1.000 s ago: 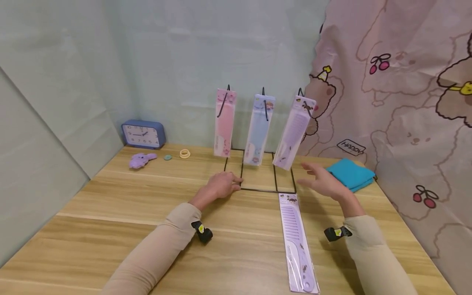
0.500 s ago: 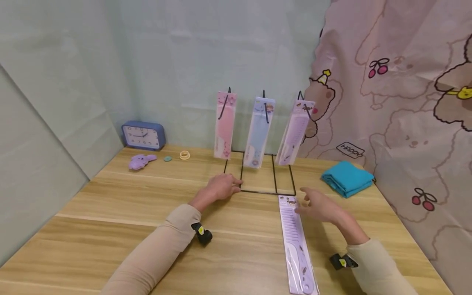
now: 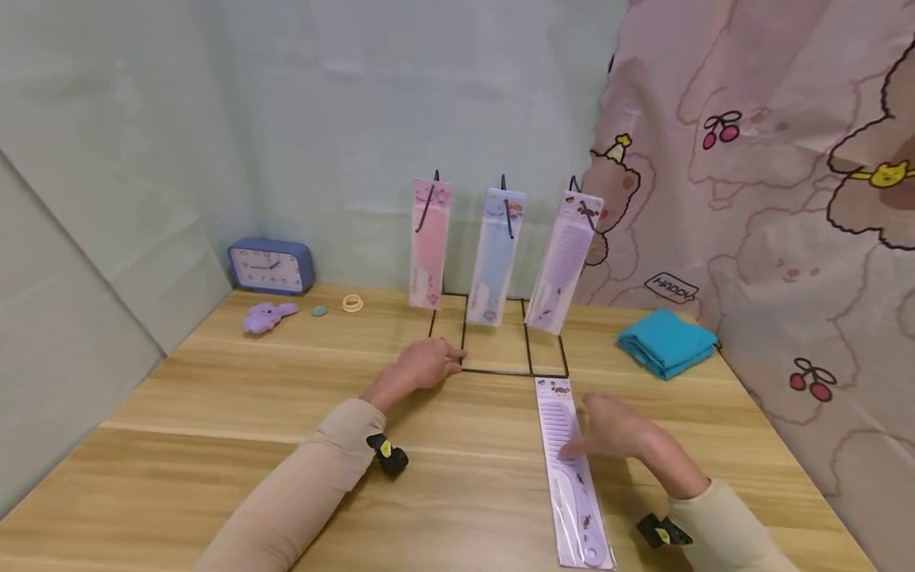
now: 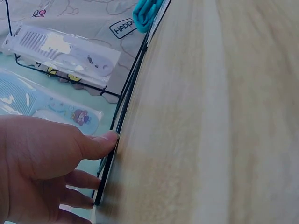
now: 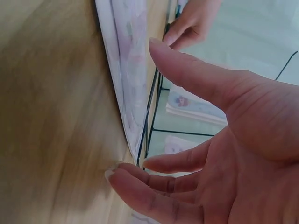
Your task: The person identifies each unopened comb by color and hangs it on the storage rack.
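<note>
A packaged lilac comb (image 3: 574, 477) lies flat on the wooden table in the head view. My right hand (image 3: 615, 433) is at its right side, thumb over the comb's teeth, fingers apart and holding nothing; in the right wrist view the fingers (image 5: 154, 186) are spread beside the package. My left hand (image 3: 425, 363) holds the front left part of a black wire display rack (image 3: 500, 372), its thumb and fingertips on the wire in the left wrist view. From the rack's hooks hang packaged combs in pink (image 3: 430, 246), blue (image 3: 496, 258) and lilac (image 3: 565, 262).
At the back left stand a blue clock (image 3: 272, 266), a small purple thing (image 3: 268, 317), a green disc (image 3: 318, 311) and a cream ring (image 3: 353, 303). A folded turquoise cloth (image 3: 666, 343) lies at the right, before a patterned curtain (image 3: 772, 199).
My right hand has moved from beside the hanging lilac combs down and nearer to the comb on the table. The hanging lilac packages have swung. My left hand stays on the rack.
</note>
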A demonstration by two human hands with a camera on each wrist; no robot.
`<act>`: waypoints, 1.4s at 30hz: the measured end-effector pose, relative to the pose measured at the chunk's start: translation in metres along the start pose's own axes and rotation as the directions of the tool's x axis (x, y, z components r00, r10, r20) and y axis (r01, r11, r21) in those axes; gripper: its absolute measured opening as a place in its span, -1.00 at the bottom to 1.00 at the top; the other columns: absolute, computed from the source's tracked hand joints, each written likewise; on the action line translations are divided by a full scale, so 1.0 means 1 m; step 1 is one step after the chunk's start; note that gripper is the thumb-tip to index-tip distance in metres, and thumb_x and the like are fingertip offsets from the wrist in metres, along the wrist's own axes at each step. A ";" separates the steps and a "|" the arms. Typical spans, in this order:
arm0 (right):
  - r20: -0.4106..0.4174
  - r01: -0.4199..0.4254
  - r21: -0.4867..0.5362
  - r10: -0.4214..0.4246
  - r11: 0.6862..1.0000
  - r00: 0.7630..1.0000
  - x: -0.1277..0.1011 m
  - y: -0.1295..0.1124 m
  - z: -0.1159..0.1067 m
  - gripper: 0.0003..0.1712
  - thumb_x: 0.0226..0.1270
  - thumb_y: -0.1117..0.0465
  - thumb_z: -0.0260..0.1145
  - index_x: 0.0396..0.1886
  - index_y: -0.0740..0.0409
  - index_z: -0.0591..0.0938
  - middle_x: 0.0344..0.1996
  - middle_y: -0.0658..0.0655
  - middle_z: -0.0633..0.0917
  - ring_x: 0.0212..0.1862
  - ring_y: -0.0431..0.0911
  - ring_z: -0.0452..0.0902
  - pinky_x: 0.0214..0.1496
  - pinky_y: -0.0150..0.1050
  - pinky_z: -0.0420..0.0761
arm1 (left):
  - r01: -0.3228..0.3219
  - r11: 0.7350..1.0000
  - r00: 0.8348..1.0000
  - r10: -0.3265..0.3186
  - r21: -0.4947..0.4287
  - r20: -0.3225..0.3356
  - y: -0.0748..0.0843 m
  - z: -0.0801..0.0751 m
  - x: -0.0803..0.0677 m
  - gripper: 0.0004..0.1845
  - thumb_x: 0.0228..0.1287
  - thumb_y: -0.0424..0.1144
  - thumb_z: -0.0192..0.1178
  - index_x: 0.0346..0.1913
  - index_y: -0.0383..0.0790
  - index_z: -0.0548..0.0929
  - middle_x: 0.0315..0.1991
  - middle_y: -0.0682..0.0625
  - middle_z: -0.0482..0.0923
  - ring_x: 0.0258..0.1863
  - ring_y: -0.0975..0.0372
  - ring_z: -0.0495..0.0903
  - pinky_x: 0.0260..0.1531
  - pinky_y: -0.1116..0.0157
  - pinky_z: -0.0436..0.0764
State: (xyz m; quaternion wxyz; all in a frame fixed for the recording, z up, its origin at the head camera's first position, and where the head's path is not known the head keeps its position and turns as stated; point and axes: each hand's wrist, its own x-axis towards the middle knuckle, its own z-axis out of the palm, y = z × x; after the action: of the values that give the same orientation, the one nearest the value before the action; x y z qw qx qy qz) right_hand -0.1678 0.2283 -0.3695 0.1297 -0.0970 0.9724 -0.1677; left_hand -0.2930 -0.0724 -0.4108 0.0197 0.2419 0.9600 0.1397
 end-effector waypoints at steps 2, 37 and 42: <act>-0.001 0.002 -0.013 -0.002 1.000 1.000 0.002 -0.002 0.004 -0.28 -0.15 -0.06 0.69 -0.25 0.42 0.57 -0.49 0.07 0.54 -0.45 -0.11 0.37 -0.42 -0.22 0.47 | 0.006 1.000 1.000 -0.006 0.008 0.000 -0.001 0.001 -0.001 -0.60 0.43 -0.06 0.22 0.28 0.04 0.62 0.27 -0.13 0.53 0.18 -0.09 0.55 0.02 -0.04 0.60; 0.073 0.033 0.518 -0.083 0.854 0.994 -0.008 0.034 -0.042 -0.17 0.33 0.47 0.29 0.45 0.50 0.04 -0.05 0.37 0.52 -0.20 0.07 0.58 -0.42 -0.01 0.72 | 0.007 1.000 0.999 -0.007 0.018 0.041 -0.002 0.000 -0.004 -0.57 0.49 -0.05 0.15 0.35 0.06 0.55 0.27 -0.19 0.51 0.20 -0.12 0.50 0.07 -0.08 0.56; -0.092 0.163 0.607 -0.135 0.778 0.987 -0.018 0.031 -0.063 -0.21 0.38 0.48 0.26 0.43 0.50 0.02 -0.02 0.43 0.53 -0.17 0.10 0.64 -0.38 -0.01 0.73 | -0.001 1.000 0.999 0.000 0.019 0.037 -0.003 0.000 -0.003 -0.58 0.49 -0.05 0.16 0.34 0.05 0.56 0.28 -0.18 0.51 0.19 -0.12 0.52 0.04 -0.07 0.58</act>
State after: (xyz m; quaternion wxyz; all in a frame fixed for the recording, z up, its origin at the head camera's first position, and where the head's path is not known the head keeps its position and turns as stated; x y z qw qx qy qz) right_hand -0.1729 0.2802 -0.3188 0.1195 -0.1226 0.8575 -0.4851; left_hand -0.2915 -0.0758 -0.4119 0.0350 0.2448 0.9607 0.1263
